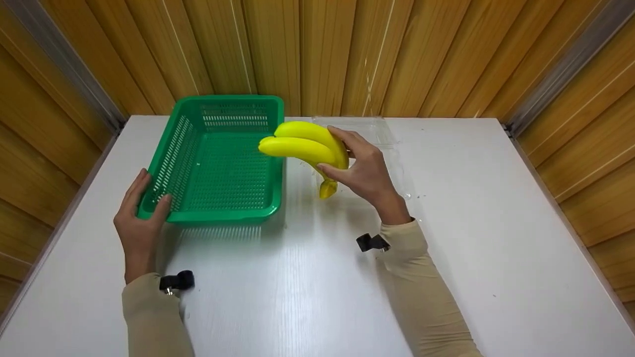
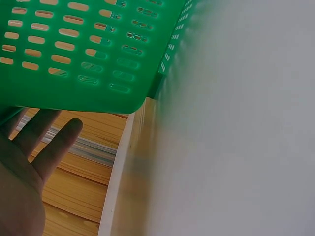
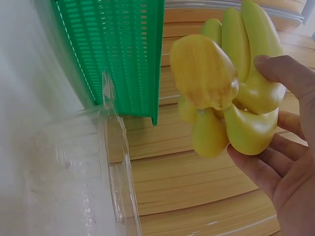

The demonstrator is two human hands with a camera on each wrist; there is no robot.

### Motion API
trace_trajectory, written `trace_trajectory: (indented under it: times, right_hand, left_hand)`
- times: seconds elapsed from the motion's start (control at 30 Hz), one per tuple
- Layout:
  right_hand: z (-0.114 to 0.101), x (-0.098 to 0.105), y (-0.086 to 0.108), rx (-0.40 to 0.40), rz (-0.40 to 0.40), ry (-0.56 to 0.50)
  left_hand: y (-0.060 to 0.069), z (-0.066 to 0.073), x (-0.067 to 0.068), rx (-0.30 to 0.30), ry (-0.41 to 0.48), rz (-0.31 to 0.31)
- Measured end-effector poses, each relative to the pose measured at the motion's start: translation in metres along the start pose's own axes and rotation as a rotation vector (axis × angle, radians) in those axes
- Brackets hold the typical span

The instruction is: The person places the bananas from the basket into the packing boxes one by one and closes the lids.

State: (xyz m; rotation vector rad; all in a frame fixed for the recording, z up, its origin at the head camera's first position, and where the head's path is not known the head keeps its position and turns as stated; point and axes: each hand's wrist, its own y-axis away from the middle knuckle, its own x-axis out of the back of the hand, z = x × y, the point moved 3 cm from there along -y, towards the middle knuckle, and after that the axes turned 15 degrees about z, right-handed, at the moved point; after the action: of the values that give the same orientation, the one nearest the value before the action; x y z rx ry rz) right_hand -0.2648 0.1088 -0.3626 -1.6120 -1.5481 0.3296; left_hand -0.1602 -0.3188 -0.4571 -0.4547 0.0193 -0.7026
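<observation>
The banana bunch [image 1: 302,147] is held up between the thumb and fingers of my right hand [image 1: 366,166], which cover part of it. Left of them, my left hand [image 1: 140,223] grips the green basket [image 1: 223,216], its rim hiding some fingertips. Below my right fingers, a clear container [image 3: 64,172] blurs into the white surface [image 1: 297,297].

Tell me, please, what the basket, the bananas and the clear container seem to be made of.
Basket: most likely moulded plastic, slightly glossy; its walls have regular slots.
Bananas: perhaps artificial, plastic or foam, smooth; bodies evenly yellow.
Clear container: probably thin plastic, shiny; wood shows through, edges glint.
</observation>
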Motion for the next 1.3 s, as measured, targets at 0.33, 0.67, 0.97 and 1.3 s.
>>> trace_trajectory:
  times: [0.33,0.67,0.97,1.3]
  right_hand:
    - [0.005,0.012,-0.002,-0.014,0.007,0.028]
    - [0.016,0.022,-0.001,-0.048,0.025,0.073]
    - [0.027,0.020,0.012,-0.080,0.013,0.065]
    - [0.029,0.027,0.041,-0.084,0.063,0.066]
  left_hand:
    - [0.001,-0.003,-0.003,-0.021,0.006,0.011]
    - [0.005,-0.001,-0.001,-0.039,0.027,0.013]
    - [0.017,-0.008,0.009,-0.038,0.003,0.029]
    - [0.028,-0.011,0.014,-0.040,0.010,0.019]
